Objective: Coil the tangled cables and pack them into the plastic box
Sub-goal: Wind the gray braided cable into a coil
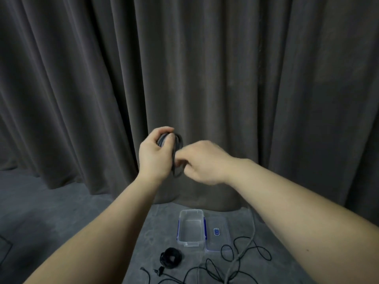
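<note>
Box [191, 227] at lower centre holds nothing; one coiled cable [170, 257] lies below it. Left hand [154, 151] grips a coil [178, 154] mid-frame, right hand [202, 160] pinching it. Loose cables [242, 257] remain lower right.

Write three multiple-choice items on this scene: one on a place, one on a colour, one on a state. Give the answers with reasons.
1. Where does the lid lie?
A. on the plastic box
B. beside the plastic box
C. in a hand

2. What colour are the plastic box's clips?
A. blue
B. red
C. green

3. What is in the plastic box?
A. one coil
B. loose cables
C. nothing

Answers:
1. B: it lies flat on the surface, next to the box.
2. A: blue clips line its long sides.
3. C: one coiled black cable lies outside, another coil is gripped by left hand and right hand.
</note>
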Available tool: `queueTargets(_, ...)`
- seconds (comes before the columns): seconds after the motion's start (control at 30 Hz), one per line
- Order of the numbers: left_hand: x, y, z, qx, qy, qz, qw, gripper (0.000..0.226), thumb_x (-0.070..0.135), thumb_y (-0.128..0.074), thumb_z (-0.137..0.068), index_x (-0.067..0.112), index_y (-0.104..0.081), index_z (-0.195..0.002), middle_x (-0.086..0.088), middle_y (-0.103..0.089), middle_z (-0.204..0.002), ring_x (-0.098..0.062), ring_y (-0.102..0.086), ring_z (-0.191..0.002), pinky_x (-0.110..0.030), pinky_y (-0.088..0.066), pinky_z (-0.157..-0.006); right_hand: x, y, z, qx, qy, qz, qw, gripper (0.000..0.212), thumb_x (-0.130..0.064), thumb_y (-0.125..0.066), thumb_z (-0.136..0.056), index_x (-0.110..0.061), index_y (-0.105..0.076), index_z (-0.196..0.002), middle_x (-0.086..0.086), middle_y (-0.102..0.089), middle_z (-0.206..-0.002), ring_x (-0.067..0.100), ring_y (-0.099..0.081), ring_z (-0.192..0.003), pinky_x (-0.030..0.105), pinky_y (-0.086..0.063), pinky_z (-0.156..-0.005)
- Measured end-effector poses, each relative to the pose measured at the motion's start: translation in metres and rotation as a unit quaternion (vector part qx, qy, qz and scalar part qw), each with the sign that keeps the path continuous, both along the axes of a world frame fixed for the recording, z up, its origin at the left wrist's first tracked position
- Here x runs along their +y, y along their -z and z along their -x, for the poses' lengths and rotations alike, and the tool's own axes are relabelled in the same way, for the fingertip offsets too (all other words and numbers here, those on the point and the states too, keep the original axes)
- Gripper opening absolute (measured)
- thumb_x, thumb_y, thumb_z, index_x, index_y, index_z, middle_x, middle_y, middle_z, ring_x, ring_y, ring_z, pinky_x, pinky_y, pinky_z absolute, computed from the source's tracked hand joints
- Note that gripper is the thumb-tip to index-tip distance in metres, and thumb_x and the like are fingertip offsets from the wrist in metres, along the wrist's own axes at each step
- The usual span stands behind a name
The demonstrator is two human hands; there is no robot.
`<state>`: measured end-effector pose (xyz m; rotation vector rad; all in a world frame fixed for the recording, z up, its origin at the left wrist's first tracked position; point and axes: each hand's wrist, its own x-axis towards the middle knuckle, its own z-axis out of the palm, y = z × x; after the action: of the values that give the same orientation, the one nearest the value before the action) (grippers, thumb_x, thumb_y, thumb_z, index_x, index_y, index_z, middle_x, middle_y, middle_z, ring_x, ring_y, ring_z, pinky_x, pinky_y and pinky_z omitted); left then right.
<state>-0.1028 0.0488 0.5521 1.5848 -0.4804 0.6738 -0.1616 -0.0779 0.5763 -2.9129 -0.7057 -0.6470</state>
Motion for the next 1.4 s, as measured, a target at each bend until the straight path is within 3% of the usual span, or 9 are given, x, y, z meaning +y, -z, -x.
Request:
queueTargets(0.1,0.000,0.001,0.005,0.042,0.054,0.021,0.997,0.015,0.010,-0.059,-0.092,0.022,-0.067,-0.093,0.009,-0.068,-0.080,0.000,-0.063,-0.071,-0.018,-0.053,-0.071,-0.007,-0.001,0.002,-0.044,-0.054,-0.159,0.985,0.019,-0.007,-0.055,-0.080,-0.021,-0.064,-0.090,-0.004,-0.069,-0.085,0.018,-0.059,-0.075,0.031,-0.047,-0.071)
queueTargets(0.23,-0.005,0.006,0.013,0.058,0.104,0.004,0.993,0.015,0.011,-0.056,-0.095,0.019,-0.069,-0.094,-0.002,-0.072,-0.087,-0.009,-0.067,-0.080,-0.022,-0.054,-0.072,-0.012,0.003,-0.001,-0.130,-0.074,-0.209,0.966,0.007,-0.014,-0.070,-0.078,-0.015,-0.066,-0.084,-0.002,-0.068,-0.080,0.019,-0.062,-0.074,0.034,-0.049,-0.070)
queueTargets(0.4,-0.011,0.008,0.016,0.092,0.176,0.012,0.980,0.032,0.023,-0.040,-0.104,0.009,-0.068,-0.097,0.000,-0.053,-0.050,-0.013,-0.044,-0.042,-0.022,-0.038,-0.044,-0.019,0.013,-0.012,-0.174,-0.049,-0.292,0.939,0.013,-0.028,-0.071,-0.076,-0.016,-0.075,-0.080,0.003,-0.059,-0.076,0.018,-0.059,-0.070,0.035,-0.049,-0.065)
queueTargets(0.73,-0.007,0.002,0.007,0.131,0.176,0.117,0.969,0.028,0.022,-0.042,-0.102,0.019,-0.066,-0.088,0.009,-0.047,-0.052,-0.007,-0.035,-0.043,-0.019,-0.029,-0.043,-0.030,0.012,-0.005,-0.069,-0.042,-0.390,0.917,0.004,-0.017,-0.071,-0.086,-0.015,-0.074,-0.085,-0.002,-0.067,-0.070,0.000,-0.052,-0.063,0.018,-0.042,-0.064)
queueTargets(0.93,-0.012,-0.002,0.016,0.142,0.243,0.106,0.954,0.030,0.023,-0.042,-0.103,0.017,-0.066,-0.086,-0.001,-0.031,-0.056,-0.010,-0.024,-0.042,-0.020,-0.020,-0.042,-0.029,0.020,-0.014,-0.093,0.060,-0.408,0.906,0.025,-0.020,-0.060,-0.093,-0.014,-0.070,-0.115,-0.004,-0.060,-0.090,0.010,-0.058,-0.081,0.008,-0.039,-0.074)
queueTargets(1.07,-0.012,-0.004,0.017,0.156,0.226,0.164,0.947,0.025,0.022,-0.043,-0.103,0.016,-0.064,-0.090,0.002,-0.030,-0.054,-0.008,-0.023,-0.041,-0.020,-0.022,-0.041,-0.031,0.040,-0.007,-0.294,0.038,-0.177,0.938,0.050,-0.024,-0.050,-0.090,-0.008,-0.049,-0.137,0.014,-0.053,-0.132,0.032,-0.059,-0.109,0.038,-0.051,-0.092)
queueTargets(1.17,-0.011,-0.005,0.018,0.172,0.225,0.179,0.942,0.024,0.024,-0.043,-0.103,0.017,-0.063,-0.092,0.004,-0.033,-0.052,-0.007,-0.025,-0.040,-0.020,-0.025,-0.041,-0.035,0.047,0.000,-0.201,0.013,-0.076,0.977,0.094,-0.050,-0.066,-0.077,-0.015,-0.019,-0.151,0.011,-0.025,-0.156,0.032,-0.044,-0.132,0.044,-0.043,-0.105)
queueTargets(1.27,-0.013,-0.005,0.020,0.188,0.261,0.187,0.928,0.025,0.026,-0.043,-0.102,0.017,-0.064,-0.093,0.002,-0.031,-0.054,-0.008,-0.025,-0.039,-0.020,-0.026,-0.039,-0.028,0.047,0.004,-0.055,0.036,-0.110,0.992,0.125,-0.055,-0.079,-0.065,-0.024,0.004,-0.154,-0.003,0.000,-0.161,0.027,-0.037,-0.138,0.038,-0.039,-0.108)
queueTargets(1.4,-0.014,-0.005,0.021,0.196,0.284,0.170,0.923,0.028,0.029,-0.042,-0.102,0.017,-0.064,-0.091,0.002,-0.033,-0.054,-0.008,-0.025,-0.039,-0.019,-0.025,-0.039,-0.025,0.040,0.002,0.006,0.026,-0.213,0.977,0.129,-0.040,-0.086,-0.063,-0.034,0.007,-0.152,-0.011,-0.011,-0.156,0.021,-0.039,-0.136,0.034,-0.038,-0.108)
